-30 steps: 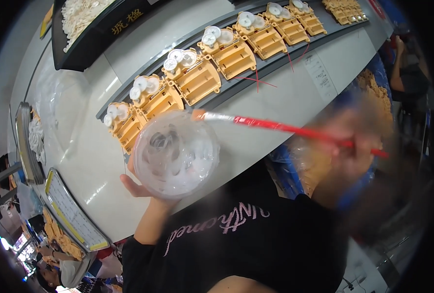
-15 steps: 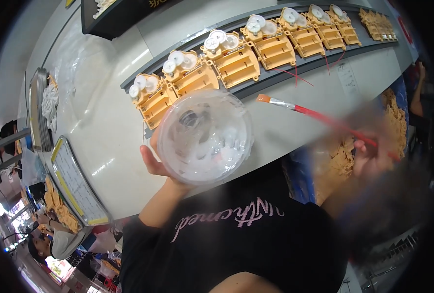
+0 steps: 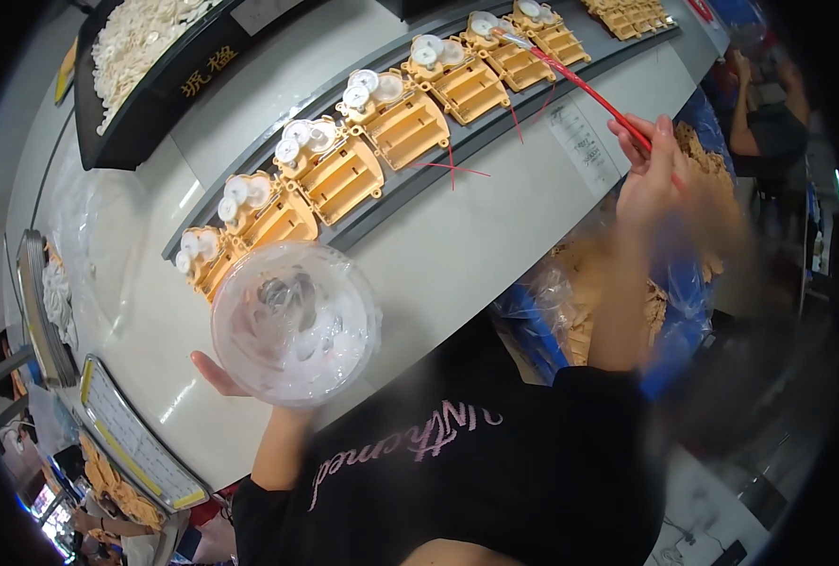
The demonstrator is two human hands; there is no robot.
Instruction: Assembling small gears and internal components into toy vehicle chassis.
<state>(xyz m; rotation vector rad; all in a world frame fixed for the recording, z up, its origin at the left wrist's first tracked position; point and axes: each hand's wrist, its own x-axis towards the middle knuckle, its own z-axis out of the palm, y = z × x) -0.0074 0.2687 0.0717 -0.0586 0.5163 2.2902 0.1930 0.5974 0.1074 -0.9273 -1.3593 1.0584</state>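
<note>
"At the left, what is held?"
"By the left hand (image 3: pixel 223 377), with one digit spread outward, a clear tub (image 3: pixel 297 321) is held; its other fingers are hidden."
"Beyond it?"
"Yellow casings (image 3: pixel 410 132), topped with white gears (image 3: pixel 363 90), are lined up on a grey rail (image 3: pixel 353 222)."
"And the brush (image 3: pixel 580 83)?"
"Over a gear near the row's right end; contact cannot be told. Its handle is pinched tight by the right hand (image 3: pixel 654 165)."

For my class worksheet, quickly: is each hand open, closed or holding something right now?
Left hand: holding the translucent tub, most fingers hidden behind it.
Right hand: closed around the red brush.
</note>
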